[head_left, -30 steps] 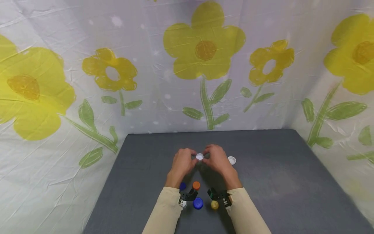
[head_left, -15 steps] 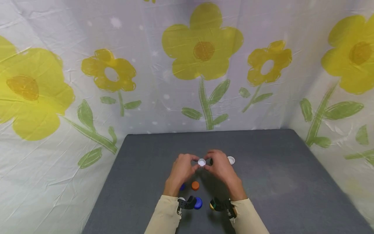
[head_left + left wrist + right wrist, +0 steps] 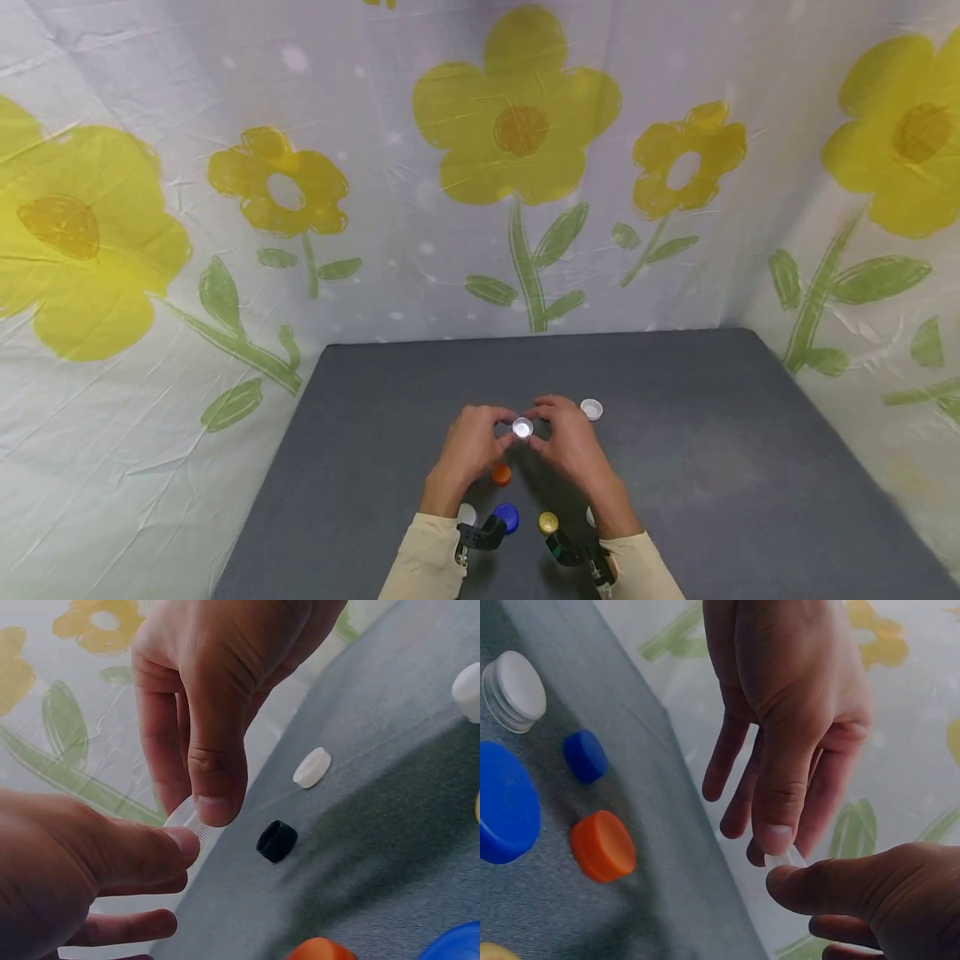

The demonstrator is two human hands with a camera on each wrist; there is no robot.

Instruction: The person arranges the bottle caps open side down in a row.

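Note:
A small whitish bottle cap (image 3: 522,428) with ribbed sides is held up above the table between both hands, its hollow or shiny face turned toward the head view. My left hand (image 3: 472,442) pinches its left side between thumb and fingers. From the other side, my right hand (image 3: 566,437) grips it the same way. Fingertips hide most of the cap in both wrist views. In the left wrist view a black cap (image 3: 277,841) and a flat white cap (image 3: 312,767) lie on the table beyond the fingers.
On the dark grey table (image 3: 697,467), nearer the body, lie an orange cap (image 3: 501,475), a large blue cap (image 3: 506,518), a yellow cap (image 3: 548,522) and white caps. A small blue cap (image 3: 585,756) shows in the right wrist view. A flower-printed curtain (image 3: 420,250) surrounds the table.
Both hands have drawn back toward the body and slightly right, carrying the whitish cap between them. The caps on the table stay put, some newly covered or uncovered by the arms.

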